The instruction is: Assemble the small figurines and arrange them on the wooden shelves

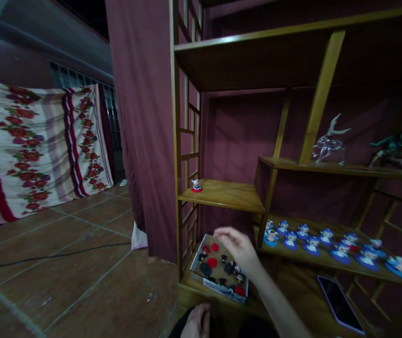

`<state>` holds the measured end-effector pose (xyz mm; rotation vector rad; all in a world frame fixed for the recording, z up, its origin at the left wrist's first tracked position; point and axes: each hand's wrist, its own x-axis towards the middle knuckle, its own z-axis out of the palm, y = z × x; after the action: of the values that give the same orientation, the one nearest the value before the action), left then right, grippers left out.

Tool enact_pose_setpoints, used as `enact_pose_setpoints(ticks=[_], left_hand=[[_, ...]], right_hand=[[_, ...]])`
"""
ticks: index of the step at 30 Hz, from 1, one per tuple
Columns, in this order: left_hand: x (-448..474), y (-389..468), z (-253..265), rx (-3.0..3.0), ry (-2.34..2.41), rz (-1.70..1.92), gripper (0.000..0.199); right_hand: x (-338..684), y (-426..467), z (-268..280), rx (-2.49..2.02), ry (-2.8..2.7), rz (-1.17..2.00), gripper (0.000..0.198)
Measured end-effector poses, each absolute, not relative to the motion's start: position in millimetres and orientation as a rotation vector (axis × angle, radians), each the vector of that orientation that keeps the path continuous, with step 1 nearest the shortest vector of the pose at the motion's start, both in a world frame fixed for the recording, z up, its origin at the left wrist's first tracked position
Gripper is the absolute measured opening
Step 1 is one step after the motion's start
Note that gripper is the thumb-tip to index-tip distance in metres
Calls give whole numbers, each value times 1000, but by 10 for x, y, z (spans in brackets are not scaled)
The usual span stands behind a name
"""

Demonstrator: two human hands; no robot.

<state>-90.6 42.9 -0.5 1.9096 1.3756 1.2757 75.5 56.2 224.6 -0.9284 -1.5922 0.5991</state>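
At the far left, I see a flowered cloth (25, 155) hanging above the tiled floor (91, 281), then a long dark-red curtain (144, 117). Next comes a wooden shelf unit (177, 155). On its small left board (229, 193), 1 little figurine (196, 186) with a red base stands upright near the left end.

Below, the left hand (198, 320) rests low in front of the box, its fingers bent inward; I cannot tell whether it grips anything. The open cardboard box (222, 292) sits on the low ledge of the unit. Inside are red discs (212, 263), dark discs (205, 269) and small dark figurines (222, 281), loosely scattered, with bare cardboard between them.

The right hand (238, 244) hangs over the box's far right side, fingers close together and slightly bent. I see nothing in it, but its underside is hidden, so I cannot tell if it pinches a piece.

I judge the step in hand to be a reach at the box; picking from there would call for a light fingertip pinch on 1 piece.

Farther right, blue-based figurines (312, 245) stand in rough rows on a shelf, with a clear deer ornament (330, 146) above and a phone (340, 304) lying below.
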Motion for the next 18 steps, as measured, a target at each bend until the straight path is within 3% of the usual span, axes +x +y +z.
enact_pose_setpoints(ticks=[4, 7, 18], left_hand=[[-815, 579, 229, 1605, 1239, 1267, 29], [-766, 814, 431, 1327, 1141, 1352, 29], [-609, 1847, 478, 806, 1093, 1444, 21]], right_hand=[[949, 441, 921, -1307, -1540, 658, 21], [1148, 398, 234, -1464, -1442, 700, 23], [1501, 921, 4, -1583, -1369, 668, 25]])
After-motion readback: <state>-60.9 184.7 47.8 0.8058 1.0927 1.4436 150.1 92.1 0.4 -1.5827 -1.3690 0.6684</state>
